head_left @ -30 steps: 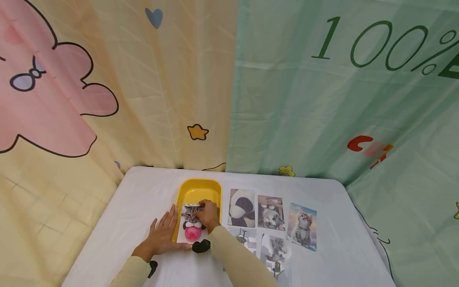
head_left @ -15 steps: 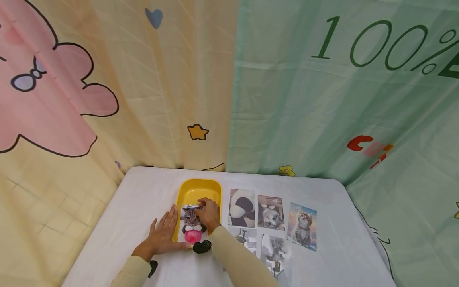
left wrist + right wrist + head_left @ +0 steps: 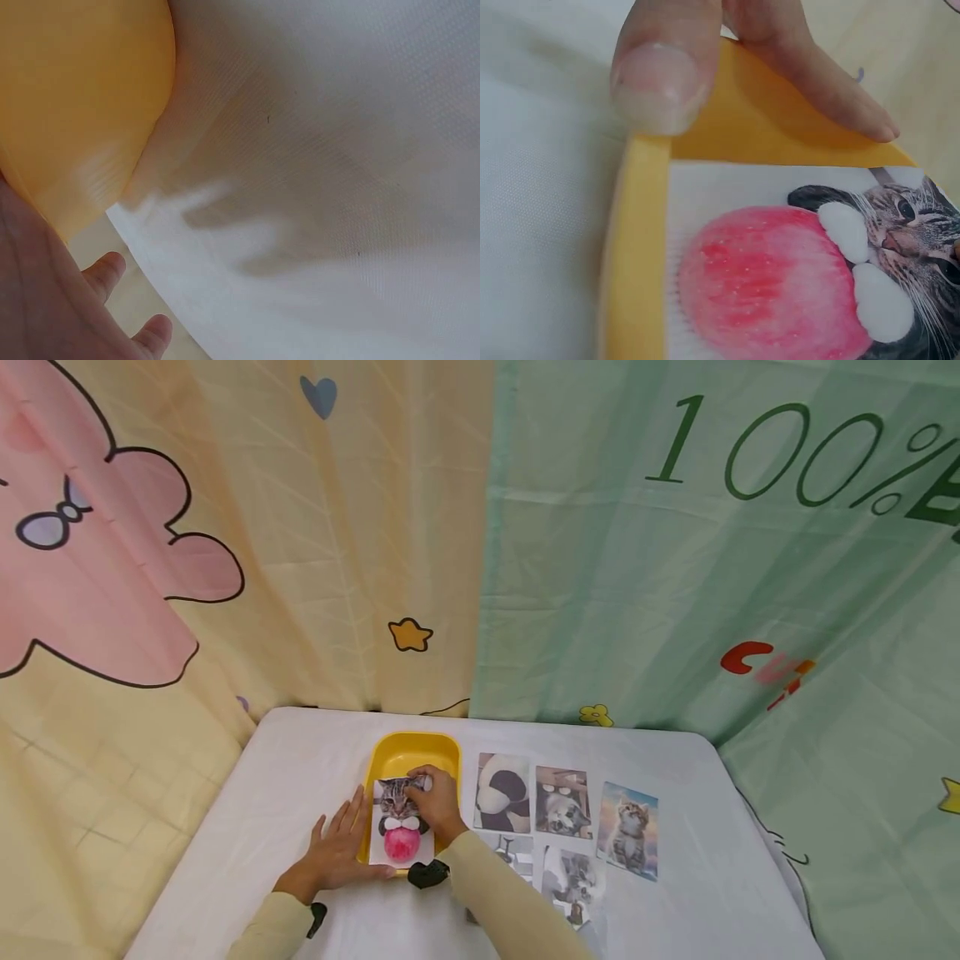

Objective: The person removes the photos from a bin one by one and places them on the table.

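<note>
A yellow tray stands on the white table, with a cat photo card lying over its near part. The card pictures a tabby cat above a pink ball. My right hand pinches the card near its far right corner, thumb and fingers covering that corner. Spread fingers of my left hand rest along the tray's left side, and the thumb reaches the near rim. In the right wrist view the left thumb touches the rim beside the card. The left wrist view catches the tray's outer wall.
Several photo cards lie right of the tray, among them a black-and-white one, an upside-down cat and a kitten against a pastel sky. Paler cards lie nearer, partly under the right sleeve. Printed curtains hang behind.
The cat photo card's far end, curled up before, now looks flatter and reaches farther up the tray. My right hand has shifted slightly away and left; the left hand stays at the tray.
</note>
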Available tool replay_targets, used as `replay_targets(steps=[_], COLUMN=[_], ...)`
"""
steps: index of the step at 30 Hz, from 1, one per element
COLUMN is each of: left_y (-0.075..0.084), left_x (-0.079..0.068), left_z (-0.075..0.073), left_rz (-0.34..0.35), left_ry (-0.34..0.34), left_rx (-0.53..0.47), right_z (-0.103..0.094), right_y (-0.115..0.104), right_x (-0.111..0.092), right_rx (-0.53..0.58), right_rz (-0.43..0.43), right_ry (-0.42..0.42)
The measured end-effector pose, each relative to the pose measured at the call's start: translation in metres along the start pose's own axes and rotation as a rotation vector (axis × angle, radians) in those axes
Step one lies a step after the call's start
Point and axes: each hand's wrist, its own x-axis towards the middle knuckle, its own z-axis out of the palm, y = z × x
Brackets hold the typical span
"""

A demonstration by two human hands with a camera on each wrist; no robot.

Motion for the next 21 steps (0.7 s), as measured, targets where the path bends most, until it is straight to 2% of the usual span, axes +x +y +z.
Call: replay_targets(steps=[4,8,12,18,21], left_y=[0.002,0.000,-0.004,-0.007,-0.007], left_x=[0.001,0.003,0.005,0.005,0.005], left_z=[-0.003,-0.001,0.003,0.006,0.006], left_rz=[-0.016,-0.030,-0.014,0.009,0.017], left_ry=[-0.020,-0.027,-0.007,0.020,0.016], left_rx=[0.000,-0.002,0.004,-0.014,-0.018], right_z=[-0.011,-0.022,-0.031,-0.047,-0.058], right_y=[-0.008,-0.011,-0.009,-0.003,0.002], right_x=[-0.004,-0.009,-0.012,-0.012,-0.013], right_rx=[0.031,0.078,0.137,0.227,0.270], right_rz=[0.018,0.019,0.020,0.068,0.091], right_ry=[-0.021,0.003,0.063,0.187,0.219])
